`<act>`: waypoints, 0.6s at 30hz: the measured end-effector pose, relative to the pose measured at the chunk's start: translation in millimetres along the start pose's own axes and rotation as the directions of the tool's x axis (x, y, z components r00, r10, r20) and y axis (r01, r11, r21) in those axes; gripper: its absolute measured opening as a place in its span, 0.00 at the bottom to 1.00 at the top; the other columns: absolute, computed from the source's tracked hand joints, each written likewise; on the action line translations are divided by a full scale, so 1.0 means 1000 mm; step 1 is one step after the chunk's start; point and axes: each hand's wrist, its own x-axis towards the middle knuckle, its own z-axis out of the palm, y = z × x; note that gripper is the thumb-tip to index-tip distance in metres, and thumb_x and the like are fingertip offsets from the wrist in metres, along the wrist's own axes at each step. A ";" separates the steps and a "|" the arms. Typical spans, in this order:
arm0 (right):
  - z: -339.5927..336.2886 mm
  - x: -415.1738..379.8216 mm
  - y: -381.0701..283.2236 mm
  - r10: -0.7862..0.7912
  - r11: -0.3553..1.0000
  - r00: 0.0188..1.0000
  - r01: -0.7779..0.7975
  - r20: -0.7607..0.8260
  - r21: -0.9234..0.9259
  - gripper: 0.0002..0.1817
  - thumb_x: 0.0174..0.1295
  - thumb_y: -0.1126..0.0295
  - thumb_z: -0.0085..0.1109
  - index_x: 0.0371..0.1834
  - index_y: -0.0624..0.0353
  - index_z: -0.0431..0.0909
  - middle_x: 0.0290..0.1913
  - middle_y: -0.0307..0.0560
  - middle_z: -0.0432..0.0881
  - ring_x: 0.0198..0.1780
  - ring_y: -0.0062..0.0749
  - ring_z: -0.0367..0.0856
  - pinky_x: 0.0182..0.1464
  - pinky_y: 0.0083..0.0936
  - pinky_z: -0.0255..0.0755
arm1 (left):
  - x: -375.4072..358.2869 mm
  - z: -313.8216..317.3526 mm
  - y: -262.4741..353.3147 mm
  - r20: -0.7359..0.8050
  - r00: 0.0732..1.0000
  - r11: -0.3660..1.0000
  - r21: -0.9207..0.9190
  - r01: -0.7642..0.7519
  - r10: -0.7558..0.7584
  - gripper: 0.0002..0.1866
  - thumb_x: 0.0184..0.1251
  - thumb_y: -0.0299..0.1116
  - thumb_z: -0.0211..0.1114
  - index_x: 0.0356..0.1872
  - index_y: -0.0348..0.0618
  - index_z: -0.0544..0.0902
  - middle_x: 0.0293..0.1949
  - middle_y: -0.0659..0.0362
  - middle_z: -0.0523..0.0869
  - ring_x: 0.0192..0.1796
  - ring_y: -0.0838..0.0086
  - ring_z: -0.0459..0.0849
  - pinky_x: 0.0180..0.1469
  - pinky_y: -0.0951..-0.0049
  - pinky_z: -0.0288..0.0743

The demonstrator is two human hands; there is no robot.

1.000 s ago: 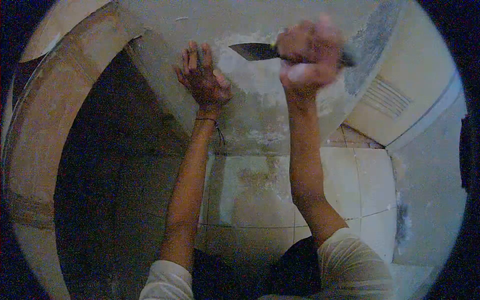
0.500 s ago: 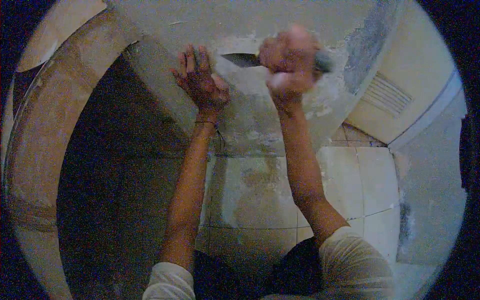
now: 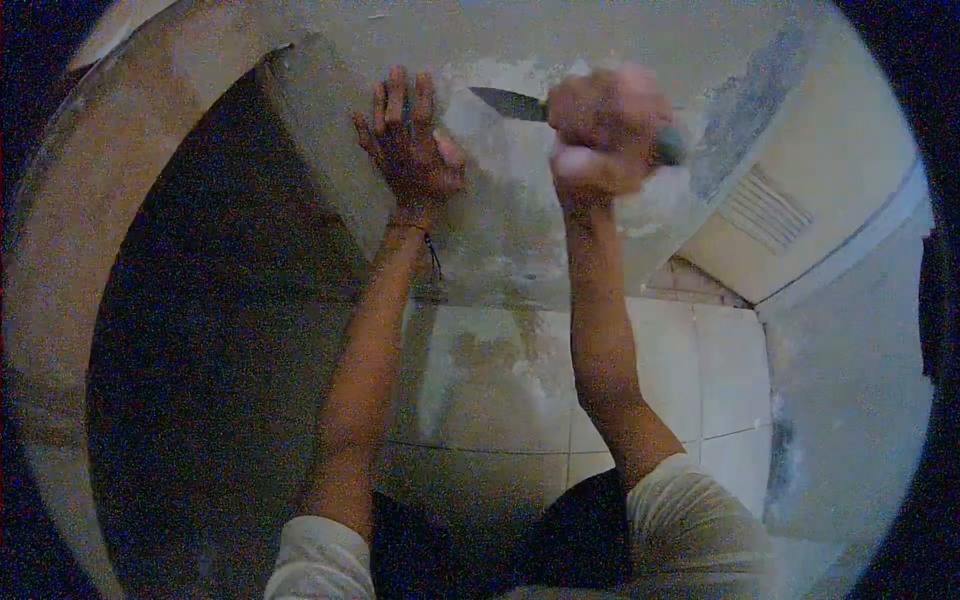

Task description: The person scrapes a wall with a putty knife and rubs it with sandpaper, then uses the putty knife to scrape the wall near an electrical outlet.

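Note:
My left hand [image 3: 410, 140] is pressed flat against the patchy grey wall [image 3: 480, 220], fingers spread and pointing up. To its right, my right hand [image 3: 610, 135] is wrapped round the handle of a knife [image 3: 510, 102]. The dark, tapering blade points left across the wall, its tip a short way from my left fingers. The handle's dark green end sticks out past the right side of my fist. Motion blurs this fist, and it hides most of the handle. Pale scraped patches show on the wall around the blade.
A dark arched opening [image 3: 220, 250] with a curved brownish edge [image 3: 60, 270] lies to the left. Pale floor tiles [image 3: 490, 380] spread below the wall. At right are a cream panel with a slatted vent [image 3: 765, 210] and a grey wall surface [image 3: 850, 370].
My right hand and the knife have shifted right and slightly down. My left hand stays flat on the wall, while the whole view has tilted a little.

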 end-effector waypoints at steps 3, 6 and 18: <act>-0.068 0.016 0.017 -0.076 0.993 0.947 0.043 0.313 0.111 0.19 0.43 0.79 0.58 0.19 0.51 0.54 0.16 0.34 0.51 0.14 0.21 0.47 0.17 0.25 0.41 | 0.006 0.002 0.005 0.024 1.000 1.000 0.004 -0.010 0.010 0.39 0.59 0.47 0.50 0.77 0.55 0.65 0.78 0.53 0.61 0.79 0.53 0.57 0.77 0.36 0.36; -0.033 0.023 -0.002 -0.341 0.937 0.809 0.330 0.479 0.111 0.19 0.41 0.81 0.57 0.18 0.52 0.53 0.16 0.36 0.54 0.13 0.21 0.47 0.17 0.26 0.41 | 0.012 0.011 0.000 0.016 0.999 0.999 0.003 -0.038 0.038 0.41 0.57 0.46 0.52 0.77 0.56 0.64 0.78 0.54 0.61 0.79 0.55 0.56 0.78 0.37 0.35; -0.053 0.007 0.005 -0.229 0.965 0.971 0.236 0.072 -0.112 0.24 0.66 0.59 0.52 0.15 0.50 0.54 0.12 0.34 0.50 0.11 0.22 0.49 0.15 0.25 0.45 | 0.007 0.014 0.006 -0.040 0.998 0.999 0.002 -0.039 0.039 0.43 0.54 0.43 0.54 0.78 0.56 0.64 0.78 0.54 0.61 0.79 0.56 0.57 0.78 0.37 0.34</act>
